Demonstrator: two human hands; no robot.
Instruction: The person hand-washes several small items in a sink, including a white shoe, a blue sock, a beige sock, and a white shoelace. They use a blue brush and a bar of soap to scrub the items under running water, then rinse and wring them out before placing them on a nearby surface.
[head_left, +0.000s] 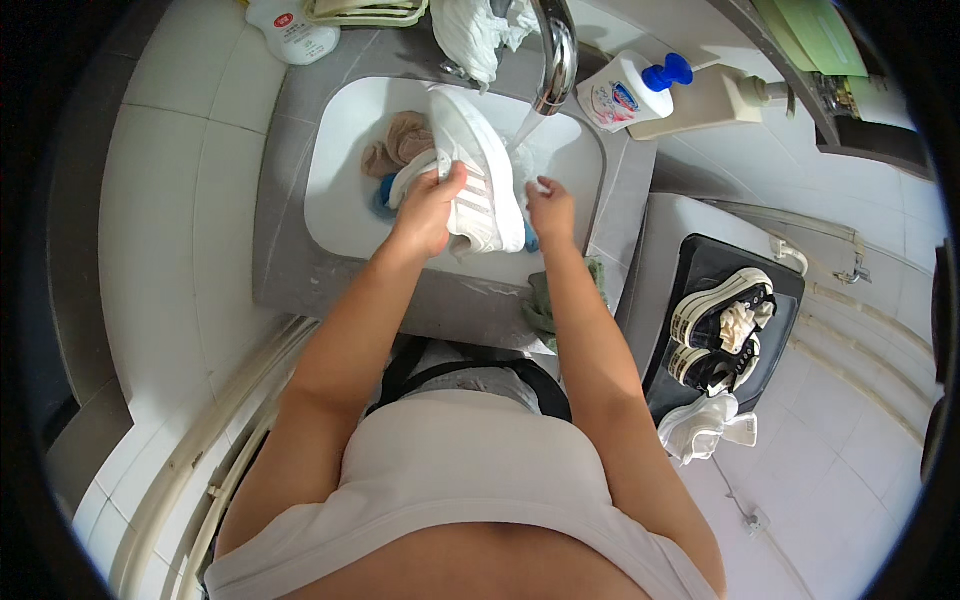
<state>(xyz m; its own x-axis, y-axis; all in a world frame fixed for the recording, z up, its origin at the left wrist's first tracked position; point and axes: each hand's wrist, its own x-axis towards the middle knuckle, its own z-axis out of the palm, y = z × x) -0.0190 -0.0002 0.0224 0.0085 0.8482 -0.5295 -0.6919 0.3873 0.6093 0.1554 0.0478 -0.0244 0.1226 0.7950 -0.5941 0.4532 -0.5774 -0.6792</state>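
Note:
A white sneaker (480, 180) with striped sides is gripped at its opening by my left hand (429, 214), sole turned to the right, over a white sink basin (330, 202). My right hand (551, 206) is to the right of the sole, fingers curled, below the running chrome faucet (556, 67); whether it holds something small is unclear. A blue item (532, 238) shows partly between the right hand and the shoe. Brown cloth (409, 139) lies in the basin on the left, with another blue item (384, 196) beside the shoe's tongue.
A green cloth (540, 304) hangs over the counter's front edge (450, 300). Behind the basin are white cloth (472, 34), a white pump bottle with a blue top (626, 90) and a beige dispenser (705, 101). Black-and-white sneakers (720, 311) rest on an appliance at right, under a shelf (795, 82).

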